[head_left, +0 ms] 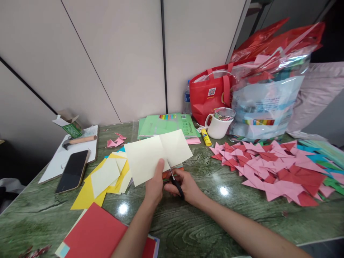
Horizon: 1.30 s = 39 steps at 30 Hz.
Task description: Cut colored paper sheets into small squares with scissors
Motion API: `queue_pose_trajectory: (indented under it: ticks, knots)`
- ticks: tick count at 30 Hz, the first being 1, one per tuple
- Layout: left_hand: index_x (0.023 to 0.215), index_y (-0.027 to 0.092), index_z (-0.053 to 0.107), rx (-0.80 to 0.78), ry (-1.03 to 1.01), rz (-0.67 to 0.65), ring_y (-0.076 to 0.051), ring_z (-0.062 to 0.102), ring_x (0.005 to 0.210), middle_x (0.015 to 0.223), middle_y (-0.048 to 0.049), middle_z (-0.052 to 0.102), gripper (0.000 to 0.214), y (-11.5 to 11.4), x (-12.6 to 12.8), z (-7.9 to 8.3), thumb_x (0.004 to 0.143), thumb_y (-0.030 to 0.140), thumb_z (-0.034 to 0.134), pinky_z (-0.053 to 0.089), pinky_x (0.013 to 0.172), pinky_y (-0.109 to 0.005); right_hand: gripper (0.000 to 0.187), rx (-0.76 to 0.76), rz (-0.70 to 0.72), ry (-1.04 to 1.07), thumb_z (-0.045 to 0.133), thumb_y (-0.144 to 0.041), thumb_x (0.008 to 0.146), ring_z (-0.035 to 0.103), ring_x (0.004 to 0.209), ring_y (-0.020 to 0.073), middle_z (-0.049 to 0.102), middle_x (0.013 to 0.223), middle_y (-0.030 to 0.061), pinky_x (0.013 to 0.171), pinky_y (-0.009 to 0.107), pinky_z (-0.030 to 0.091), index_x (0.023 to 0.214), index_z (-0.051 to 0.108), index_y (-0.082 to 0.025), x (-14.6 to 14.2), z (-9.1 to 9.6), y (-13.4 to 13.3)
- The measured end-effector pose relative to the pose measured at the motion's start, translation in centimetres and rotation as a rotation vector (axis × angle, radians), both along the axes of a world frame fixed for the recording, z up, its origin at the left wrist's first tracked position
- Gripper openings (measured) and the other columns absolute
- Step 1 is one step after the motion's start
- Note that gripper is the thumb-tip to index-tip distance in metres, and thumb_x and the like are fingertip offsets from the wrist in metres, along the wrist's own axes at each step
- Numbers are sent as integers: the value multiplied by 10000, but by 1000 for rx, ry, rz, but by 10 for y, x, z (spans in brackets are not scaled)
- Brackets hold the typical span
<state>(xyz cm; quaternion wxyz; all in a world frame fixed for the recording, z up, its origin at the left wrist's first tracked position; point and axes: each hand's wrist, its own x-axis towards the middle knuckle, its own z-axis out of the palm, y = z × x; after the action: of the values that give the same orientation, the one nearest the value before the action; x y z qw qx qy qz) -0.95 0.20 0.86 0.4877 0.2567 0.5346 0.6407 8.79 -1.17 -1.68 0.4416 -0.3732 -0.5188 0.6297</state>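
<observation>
Head view: left hand (154,187) pinches pale yellow sheet (157,154), right hand (188,188) clasps scissors (175,182) at its crease; taut paper should cut straighter.

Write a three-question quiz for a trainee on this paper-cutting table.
1. True or false: the right hand holds the scissors.
2. What lies on the table right beside the white mug? A. a yellow glue stick B. a stapler C. a roll of tape
3. Fill in: the left hand pinches a pale ____ sheet at its lower edge.

Key: 1 true; 2 A; 3 yellow.
</observation>
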Motion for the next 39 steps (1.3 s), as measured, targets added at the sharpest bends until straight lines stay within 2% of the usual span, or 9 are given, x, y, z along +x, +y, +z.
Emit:
queue_pose_trajectory:
  ticks: [6, 10, 14, 19, 26, 32, 39]
  knots:
    - [1057, 189, 562, 26, 33, -65, -201, 509, 1070, 1178, -74, 545, 486, 0, -2, -5, 619, 374, 661, 361, 940, -326, 487, 79, 13, 31, 749, -371, 540, 508, 574, 105, 576, 737, 7, 531, 230, 423, 892, 493, -152, 2, 6, 1]
    - [1033, 205, 574, 16, 26, -65, -198, 526, 1048, 1143, -67, 571, 461, -2, -1, -5, 607, 347, 676, 377, 923, -334, 506, 103, 25, 49, 739, -370, 559, 520, 574, 116, 582, 735, 6, 529, 239, 428, 937, 477, -160, 2, 5, 2]
    - [1025, 201, 584, 7, -23, -107, -213, 562, 989, 1084, -72, 604, 438, -2, 0, -4, 618, 338, 667, 446, 845, -347, 525, 94, 41, 86, 726, -388, 573, 586, 669, 164, 619, 832, 47, 613, 289, 473, 971, 463, -169, 1, 2, 2]
    - [1035, 200, 584, 38, 2, -89, -205, 520, 1055, 1120, -70, 584, 454, -2, -1, -5, 612, 338, 674, 390, 917, -329, 473, 104, 20, 95, 721, -362, 590, 605, 727, 181, 634, 843, 48, 683, 316, 481, 948, 486, -162, 1, 2, 1]
    - [1046, 200, 575, 17, -25, -106, -222, 541, 1018, 1153, -75, 560, 481, -1, 0, -6, 603, 358, 678, 437, 866, -363, 405, 87, -19, 72, 721, -340, 588, 579, 636, 142, 617, 771, 37, 614, 275, 472, 876, 518, -141, 1, 4, 1]
    - [1084, 196, 556, 44, 30, -118, -210, 516, 1053, 1175, -70, 545, 512, 0, -2, -10, 619, 383, 659, 412, 897, -328, 422, 29, -35, 42, 736, -365, 542, 488, 470, 95, 552, 582, -28, 441, 215, 407, 811, 497, -146, 0, 4, 1]
    - [1065, 186, 562, 31, 35, -110, -207, 517, 1054, 1183, -72, 539, 510, 0, -3, -10, 612, 395, 662, 396, 910, -316, 412, 9, -54, 4, 722, -385, 546, 452, 421, 71, 573, 614, -14, 398, 204, 382, 791, 492, -148, 0, 4, 1]
